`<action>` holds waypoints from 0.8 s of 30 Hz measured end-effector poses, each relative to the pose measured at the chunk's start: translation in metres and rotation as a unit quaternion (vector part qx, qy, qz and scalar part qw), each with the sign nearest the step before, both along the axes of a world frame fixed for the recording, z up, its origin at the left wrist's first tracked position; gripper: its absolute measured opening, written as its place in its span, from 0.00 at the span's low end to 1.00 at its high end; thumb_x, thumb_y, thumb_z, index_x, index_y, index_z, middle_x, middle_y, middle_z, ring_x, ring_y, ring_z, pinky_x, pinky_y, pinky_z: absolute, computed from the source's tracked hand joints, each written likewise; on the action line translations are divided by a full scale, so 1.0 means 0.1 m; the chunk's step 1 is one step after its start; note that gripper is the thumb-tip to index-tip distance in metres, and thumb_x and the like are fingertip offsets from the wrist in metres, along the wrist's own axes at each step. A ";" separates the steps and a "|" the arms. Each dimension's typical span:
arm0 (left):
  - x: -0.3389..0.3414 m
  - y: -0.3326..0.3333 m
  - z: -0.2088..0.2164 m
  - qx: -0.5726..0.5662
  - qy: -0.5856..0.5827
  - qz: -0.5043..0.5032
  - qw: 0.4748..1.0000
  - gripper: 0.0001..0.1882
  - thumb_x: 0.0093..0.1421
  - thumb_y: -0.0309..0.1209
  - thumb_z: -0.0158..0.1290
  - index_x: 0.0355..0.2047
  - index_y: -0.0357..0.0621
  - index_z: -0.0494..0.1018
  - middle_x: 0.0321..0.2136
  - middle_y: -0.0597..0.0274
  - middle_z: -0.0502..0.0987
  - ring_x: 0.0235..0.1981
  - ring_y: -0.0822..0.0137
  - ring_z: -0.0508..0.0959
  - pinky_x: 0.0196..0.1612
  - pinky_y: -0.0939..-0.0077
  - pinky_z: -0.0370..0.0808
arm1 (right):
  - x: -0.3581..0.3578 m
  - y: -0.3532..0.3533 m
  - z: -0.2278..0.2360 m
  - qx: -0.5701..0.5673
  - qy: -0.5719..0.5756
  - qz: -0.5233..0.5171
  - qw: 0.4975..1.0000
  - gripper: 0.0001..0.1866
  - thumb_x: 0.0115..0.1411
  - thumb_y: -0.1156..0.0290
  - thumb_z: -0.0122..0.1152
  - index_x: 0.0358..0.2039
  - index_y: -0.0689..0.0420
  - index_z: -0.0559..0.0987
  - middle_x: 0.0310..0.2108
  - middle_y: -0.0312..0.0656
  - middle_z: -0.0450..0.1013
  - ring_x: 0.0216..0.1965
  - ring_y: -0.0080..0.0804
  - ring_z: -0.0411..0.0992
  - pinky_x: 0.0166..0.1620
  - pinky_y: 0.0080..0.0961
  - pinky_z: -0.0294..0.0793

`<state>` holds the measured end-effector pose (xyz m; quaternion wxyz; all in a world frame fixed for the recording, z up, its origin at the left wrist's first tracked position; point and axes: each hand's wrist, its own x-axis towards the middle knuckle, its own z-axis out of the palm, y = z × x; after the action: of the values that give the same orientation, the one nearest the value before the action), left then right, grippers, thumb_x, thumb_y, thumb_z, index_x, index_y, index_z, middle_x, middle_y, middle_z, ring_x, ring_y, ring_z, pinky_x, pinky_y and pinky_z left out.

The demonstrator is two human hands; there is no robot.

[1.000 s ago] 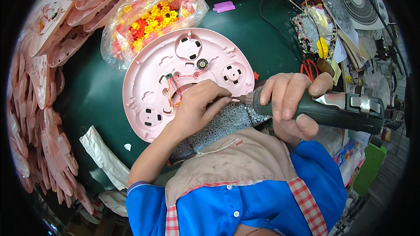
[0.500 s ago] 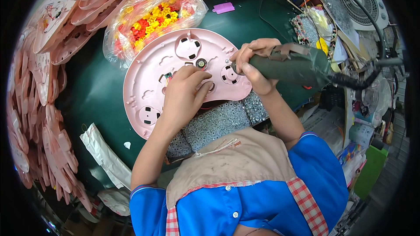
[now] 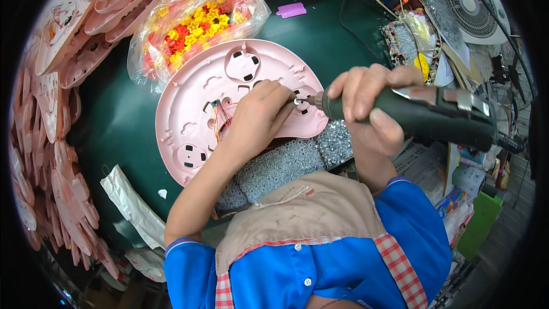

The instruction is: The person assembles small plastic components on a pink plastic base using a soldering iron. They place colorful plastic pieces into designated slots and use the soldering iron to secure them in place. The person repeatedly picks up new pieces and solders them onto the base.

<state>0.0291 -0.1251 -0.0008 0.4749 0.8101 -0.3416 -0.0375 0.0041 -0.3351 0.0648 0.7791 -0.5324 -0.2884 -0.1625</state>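
Observation:
My right hand (image 3: pixel 369 103) is wrapped round a dark green electric screwdriver (image 3: pixel 440 115), tilted so that its bit points left. The bit tip reaches over the right part of a pink plastic shell (image 3: pixel 194 94) lying inner side up. My left hand (image 3: pixel 260 115) is over the middle of the shell. Its thumb and fingertips are pinched together beside the bit tip; whatever they hold is too small to make out. Left of that hand, a small circuit board (image 3: pixel 215 103) with red and yellow wires (image 3: pixel 219 129) sits in the shell. Round recesses with black pads show in the shell.
Small metal parts (image 3: pixel 280 166) fill a tray in front of me. Behind the shell is a clear bag (image 3: pixel 200 26) of red and yellow plastic pieces. Pink shells (image 3: pixel 74 194) are stacked at left. A purple piece (image 3: pixel 291 10) and a fan (image 3: pixel 470 3) are farther back.
The screwdriver has moved right and back from the shell and swung to a flatter angle. My left hand has shifted right, its fingertips now at the bit, uncovering the circuit board and wires.

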 end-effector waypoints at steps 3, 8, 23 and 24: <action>-0.10 0.05 0.08 -0.029 0.017 0.011 0.999 0.07 0.60 0.20 0.63 0.39 0.37 0.79 0.31 0.55 0.77 0.32 0.58 0.78 0.34 0.67 0.75 | -0.07 -0.01 0.09 -0.001 -0.012 0.016 1.000 0.28 0.59 0.71 0.58 0.62 0.49 0.67 0.30 0.38 0.73 0.27 0.30 0.72 0.46 0.43 0.80; -0.25 0.07 0.20 -0.060 0.026 0.031 0.997 0.08 0.61 0.24 0.64 0.39 0.38 0.79 0.30 0.54 0.79 0.30 0.55 0.80 0.34 0.64 0.76 | -0.15 0.05 0.13 0.023 0.007 0.026 0.999 0.28 0.60 0.71 0.59 0.61 0.49 0.67 0.30 0.37 0.74 0.27 0.29 0.72 0.45 0.42 0.79; -0.28 0.04 0.10 -0.076 -0.257 0.096 0.959 0.15 0.49 0.24 0.73 0.35 0.37 0.79 0.25 0.57 0.80 0.25 0.59 0.80 0.28 0.67 0.74 | -0.31 0.12 0.24 0.048 0.022 0.009 0.999 0.25 0.63 0.74 0.62 0.57 0.49 0.63 0.28 0.38 0.73 0.28 0.30 0.72 0.45 0.42 0.79; -0.23 0.03 0.12 -0.072 -0.284 0.096 0.951 0.17 0.48 0.24 0.73 0.35 0.36 0.79 0.26 0.56 0.80 0.25 0.59 0.80 0.29 0.66 0.75 | -0.25 0.13 0.20 0.045 0.005 0.003 0.999 0.25 0.63 0.75 0.62 0.57 0.50 0.62 0.28 0.39 0.73 0.28 0.31 0.72 0.44 0.43 0.80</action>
<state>0.0059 -0.1225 0.0111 0.4165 0.7800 -0.3851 0.2641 -0.0211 -0.3223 0.0847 0.8044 -0.4968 -0.2782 -0.1698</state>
